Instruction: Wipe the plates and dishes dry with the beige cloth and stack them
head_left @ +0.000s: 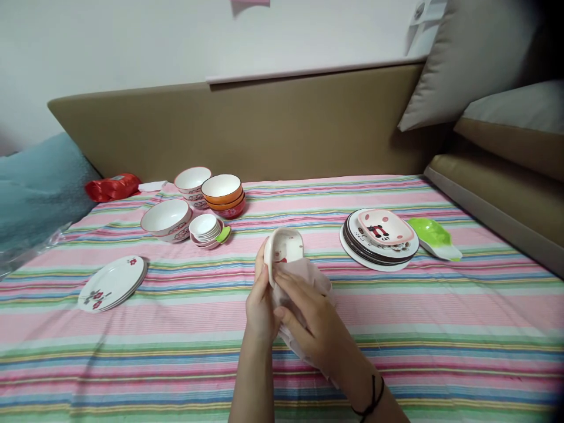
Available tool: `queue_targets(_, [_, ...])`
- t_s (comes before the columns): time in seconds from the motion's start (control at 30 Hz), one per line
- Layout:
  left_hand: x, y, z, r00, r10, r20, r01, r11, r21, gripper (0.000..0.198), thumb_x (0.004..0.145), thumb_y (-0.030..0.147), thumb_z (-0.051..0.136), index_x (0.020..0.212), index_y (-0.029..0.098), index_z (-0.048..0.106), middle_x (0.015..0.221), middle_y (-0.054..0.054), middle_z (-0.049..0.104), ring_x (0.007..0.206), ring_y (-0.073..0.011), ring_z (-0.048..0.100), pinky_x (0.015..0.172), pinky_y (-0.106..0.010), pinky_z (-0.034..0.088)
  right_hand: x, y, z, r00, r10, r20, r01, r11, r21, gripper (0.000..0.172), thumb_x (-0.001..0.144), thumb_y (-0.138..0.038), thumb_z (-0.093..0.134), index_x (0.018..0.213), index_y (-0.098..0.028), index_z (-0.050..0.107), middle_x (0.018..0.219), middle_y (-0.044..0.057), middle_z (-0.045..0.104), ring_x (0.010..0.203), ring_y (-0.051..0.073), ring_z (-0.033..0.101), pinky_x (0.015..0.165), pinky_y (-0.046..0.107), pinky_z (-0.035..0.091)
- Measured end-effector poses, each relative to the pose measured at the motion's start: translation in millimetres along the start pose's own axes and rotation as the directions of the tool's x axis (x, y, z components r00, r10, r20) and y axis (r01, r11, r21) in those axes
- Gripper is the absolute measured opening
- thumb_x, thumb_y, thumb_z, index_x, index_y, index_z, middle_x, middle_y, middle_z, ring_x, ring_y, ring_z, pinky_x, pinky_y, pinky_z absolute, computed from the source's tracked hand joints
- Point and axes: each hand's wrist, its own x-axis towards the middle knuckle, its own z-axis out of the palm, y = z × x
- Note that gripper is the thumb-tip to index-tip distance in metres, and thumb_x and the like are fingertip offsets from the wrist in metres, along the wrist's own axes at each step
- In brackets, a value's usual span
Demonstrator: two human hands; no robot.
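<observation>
A small square-cornered white dish (287,242) with a reddish print is tilted up in front of me, above the striped cloth. My left hand (259,296) grips it by its left rim, with the fingers behind it. Pressed against the inside of the dish is a pale pink cloth (319,279), held under the fingers of my right hand (311,314). The cloth hides the lower part of the dish and hangs down below my right hand. On the right wrist is a thin black cord.
On the striped bedspread (185,358), oval flowered plates (117,279) lie at left. Behind them stand a large bowl (165,218), stacked orange bowls (222,191) and small white dishes (205,226). At right are stacked plates (374,261) topped by a cat-print dish (385,228), beside a green leaf-shaped dish (434,238).
</observation>
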Motion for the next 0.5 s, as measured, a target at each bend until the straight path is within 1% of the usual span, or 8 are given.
queue_targets(0.07, [0, -1, -1.1, 0.999, 0.045, 0.017, -0.046, 0.996, 0.077, 0.046, 0.088, 0.038, 0.058, 0.132, 0.026, 0.05, 0.125, -0.003, 0.06, 0.124, -0.0219, 0.048, 0.109, -0.034, 0.031, -2, -4, 1, 0.998, 0.062, -0.014, -0.055, 0.959, 0.276, 0.045, 0.096, -0.031, 0.044, 0.141, -0.025, 0.041, 0.144, 0.005, 0.045, 0.132, 0.021, 0.043, 0.108, 0.042, 0.039])
queue_targets(0.1, [0, -1, -1.3, 0.997, 0.065, 0.028, -0.068, 0.992, 0.111, 0.048, 0.088, 0.038, 0.057, 0.134, 0.027, 0.048, 0.129, -0.003, 0.058, 0.126, -0.0212, 0.047, 0.109, -0.032, 0.031, -3, -6, 1, 0.996, 0.086, -0.022, -0.071, 0.925, 0.373, 0.045, 0.097, -0.032, 0.042, 0.141, -0.027, 0.04, 0.145, 0.004, 0.044, 0.132, 0.021, 0.043, 0.107, 0.041, 0.041])
queue_targets(0.13, [0, -2, -1.2, 0.996, 0.079, 0.036, -0.083, 0.988, 0.131, 0.049, 0.089, 0.038, 0.056, 0.136, 0.027, 0.047, 0.131, -0.003, 0.056, 0.127, -0.0208, 0.045, 0.109, -0.031, 0.031, -3, -6, 1, 0.995, 0.096, -0.027, -0.076, 0.908, 0.412, 0.045, 0.097, -0.034, 0.041, 0.141, -0.028, 0.04, 0.146, 0.004, 0.043, 0.132, 0.02, 0.043, 0.106, 0.04, 0.041])
queue_targets(0.2, [0, -3, -0.5, 0.996, 0.08, 0.039, -0.085, 0.989, 0.124, 0.05, 0.09, 0.04, 0.055, 0.137, 0.026, 0.046, 0.13, -0.004, 0.056, 0.127, -0.0216, 0.045, 0.108, -0.031, 0.032, -2, -3, -2, 0.997, 0.074, -0.022, -0.063, 0.949, 0.31, 0.045, 0.095, -0.034, 0.046, 0.139, -0.027, 0.044, 0.145, 0.004, 0.045, 0.133, 0.021, 0.041, 0.11, 0.043, 0.037])
queue_targets(0.27, [0, -3, 0.5, 0.997, 0.06, 0.038, -0.063, 0.995, 0.081, 0.053, 0.089, 0.042, 0.054, 0.139, 0.025, 0.044, 0.129, -0.006, 0.057, 0.126, -0.0236, 0.047, 0.107, -0.035, 0.034, 1, 2, -6, 0.998, 0.059, -0.023, -0.058, 0.996, 0.066, 0.043, 0.092, -0.03, 0.051, 0.135, -0.023, 0.051, 0.14, 0.006, 0.05, 0.133, 0.023, 0.041, 0.114, 0.048, 0.028])
queue_targets(0.33, [1, -2, 1.3, 0.998, 0.053, 0.043, -0.055, 0.997, 0.057, 0.054, 0.089, 0.04, 0.054, 0.139, 0.025, 0.043, 0.13, -0.006, 0.057, 0.125, -0.024, 0.047, 0.107, -0.036, 0.034, 3, 4, -8, 0.998, 0.06, -0.03, -0.063, 0.993, -0.096, 0.043, 0.09, -0.028, 0.053, 0.132, -0.02, 0.054, 0.139, 0.009, 0.051, 0.133, 0.025, 0.04, 0.115, 0.052, 0.022])
queue_targets(0.4, [1, -2, 1.9, 0.998, 0.038, 0.047, -0.042, 0.996, 0.077, 0.052, 0.089, 0.037, 0.055, 0.139, 0.027, 0.043, 0.132, -0.004, 0.056, 0.126, -0.0223, 0.047, 0.107, -0.032, 0.034, 3, 2, -9, 0.998, 0.065, -0.01, -0.065, 0.997, -0.039, 0.045, 0.092, -0.03, 0.051, 0.135, -0.02, 0.051, 0.14, 0.009, 0.049, 0.134, 0.025, 0.04, 0.114, 0.05, 0.026])
queue_targets(0.5, [0, -1, 2.8, 0.999, 0.0, 0.035, -0.004, 0.995, 0.099, 0.051, 0.089, 0.035, 0.055, 0.138, 0.027, 0.044, 0.131, -0.003, 0.056, 0.123, -0.0215, 0.049, 0.103, -0.03, 0.037, 3, -4, -10, 0.998, 0.062, 0.028, -0.067, 0.977, 0.201, 0.046, 0.095, -0.033, 0.045, 0.14, -0.022, 0.045, 0.142, 0.007, 0.048, 0.132, 0.021, 0.043, 0.108, 0.04, 0.038])
